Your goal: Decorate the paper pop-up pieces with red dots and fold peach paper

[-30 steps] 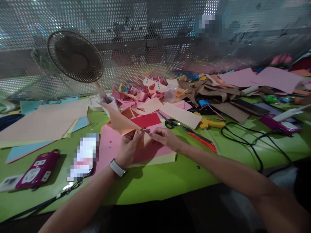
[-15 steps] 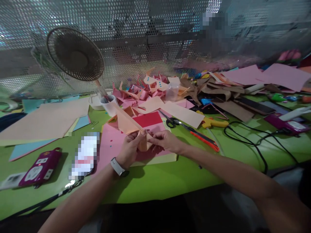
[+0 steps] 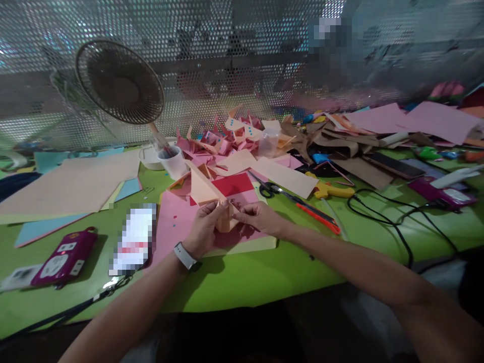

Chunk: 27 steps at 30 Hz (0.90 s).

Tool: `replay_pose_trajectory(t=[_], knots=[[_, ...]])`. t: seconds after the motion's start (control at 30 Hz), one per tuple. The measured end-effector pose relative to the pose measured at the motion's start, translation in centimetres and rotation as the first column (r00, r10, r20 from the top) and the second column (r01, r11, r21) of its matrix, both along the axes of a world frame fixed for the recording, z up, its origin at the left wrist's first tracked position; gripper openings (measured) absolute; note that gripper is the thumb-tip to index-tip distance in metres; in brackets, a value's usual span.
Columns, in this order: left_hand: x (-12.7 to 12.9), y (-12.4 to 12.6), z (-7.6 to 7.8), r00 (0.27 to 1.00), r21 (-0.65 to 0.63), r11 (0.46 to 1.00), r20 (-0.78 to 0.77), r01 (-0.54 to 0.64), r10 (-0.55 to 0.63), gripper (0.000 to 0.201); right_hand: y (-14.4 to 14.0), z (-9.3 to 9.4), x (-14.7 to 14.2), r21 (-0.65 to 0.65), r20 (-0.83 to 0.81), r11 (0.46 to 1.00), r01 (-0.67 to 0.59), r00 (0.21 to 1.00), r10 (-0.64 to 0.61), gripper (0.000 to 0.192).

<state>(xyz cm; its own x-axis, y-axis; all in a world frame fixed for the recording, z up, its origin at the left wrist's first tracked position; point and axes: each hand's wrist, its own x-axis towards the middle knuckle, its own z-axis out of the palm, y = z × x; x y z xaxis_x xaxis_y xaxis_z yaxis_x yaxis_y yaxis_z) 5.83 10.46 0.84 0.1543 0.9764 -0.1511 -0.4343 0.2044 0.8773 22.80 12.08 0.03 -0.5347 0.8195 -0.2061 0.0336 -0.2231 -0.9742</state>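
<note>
A green table (image 3: 242,282) fills the lower frame, with a fan (image 3: 120,83) at upper left, tan sheets (image 3: 71,184) at left and a heap of paper scraps (image 3: 234,141) at upper centre. At centre, over a pink sheet (image 3: 172,222), the left hand (image 3: 204,229) and right hand (image 3: 259,218) meet on a peach folded paper (image 3: 206,189), fingers of both pinched on its lower fold. Scissors (image 3: 269,190) and a red cutter (image 3: 319,218) lie just right of the hands.

Peach paper (image 3: 206,189) — now folded narrower
</note>
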Motion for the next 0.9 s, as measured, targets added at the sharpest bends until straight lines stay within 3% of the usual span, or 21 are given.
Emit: replay_pose_trajectory(t=[0.33,0.5,0.8,0.9], knots=[[-0.10,-0.17,-0.08,0.999,0.039,0.999,-0.053,0.011,-0.009,0.025,-0.23,-0.03,-0.19,0.037,0.017,0.999,0.007,1.000,-0.008,0.054],[0.05,-0.16,-0.26,1.000,0.027,1.000,0.001,0.007,-0.007,0.022,-0.36,-0.12,-0.23,0.064,0.017,0.998,0.000,1.000,-0.002,0.053],[0.30,-0.07,-0.48,0.997,-0.017,0.997,0.016,-0.071,0.071,0.026,-0.41,-0.11,-0.36,0.052,0.007,0.998,-0.043,0.999,0.043,0.048],[-0.04,-0.03,-0.49,0.999,0.012,0.999,-0.006,-0.033,0.033,0.026,-0.46,0.26,-0.05,0.021,0.023,0.997,-0.071,0.997,0.070,0.048]])
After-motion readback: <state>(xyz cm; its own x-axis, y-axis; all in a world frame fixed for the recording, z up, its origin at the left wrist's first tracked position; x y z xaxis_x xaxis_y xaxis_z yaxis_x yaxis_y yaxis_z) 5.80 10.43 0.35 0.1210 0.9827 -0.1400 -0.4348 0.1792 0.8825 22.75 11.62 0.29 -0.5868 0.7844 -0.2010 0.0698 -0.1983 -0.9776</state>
